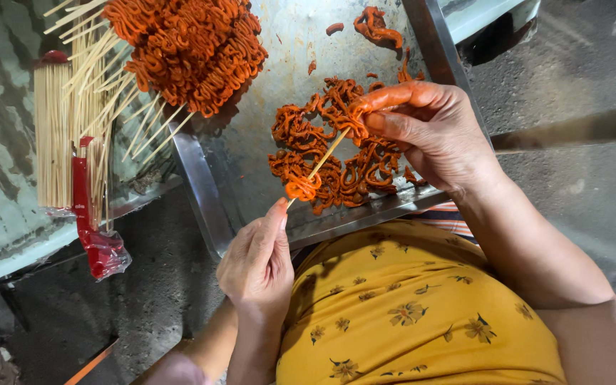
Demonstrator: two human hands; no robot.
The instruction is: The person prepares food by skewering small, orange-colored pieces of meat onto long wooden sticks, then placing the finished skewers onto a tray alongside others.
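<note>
Skewer (322, 162) ends are both hidden: the lower one sits pinched inside the left hand (258, 267), the upper one under the right hand (429, 128). That hand's fingers clench a strip of orange meat (351, 117) onto the stick; a curled piece (301, 189) is already threaded lower down. All this is above the near rim of the metal tray (212, 207), whose far end is cut off. Loose meat (322, 160) crowds the tray's near corner; bare metal lies beyond it. A heap of finished skewers (187, 46) lies at the tray's far left. Left of the tray stands a bundle of plain sticks (53, 135) beside a torn red plastic wrapper (93, 228).
</note>
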